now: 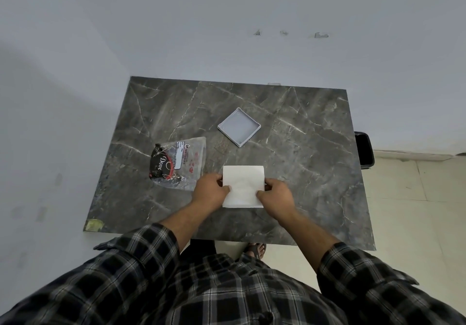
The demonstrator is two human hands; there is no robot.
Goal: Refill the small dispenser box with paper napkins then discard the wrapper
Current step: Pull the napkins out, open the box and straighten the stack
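A white stack of paper napkins [243, 183] is held between both hands over the near middle of the table. My left hand [211, 191] grips its left edge and my right hand [275, 195] grips its right edge, thumbs on top. The small dispenser box [239, 126], a shallow white square tray, lies open and empty-looking farther back, turned like a diamond. The clear plastic wrapper [180, 163], printed in black and red, lies crumpled on the table to the left of the napkins.
The dark marble table [315, 163] stands against a white wall. A black bin [364, 151] is on the floor past the table's right edge. A patch of yellow tape [93, 224] marks the near left corner.
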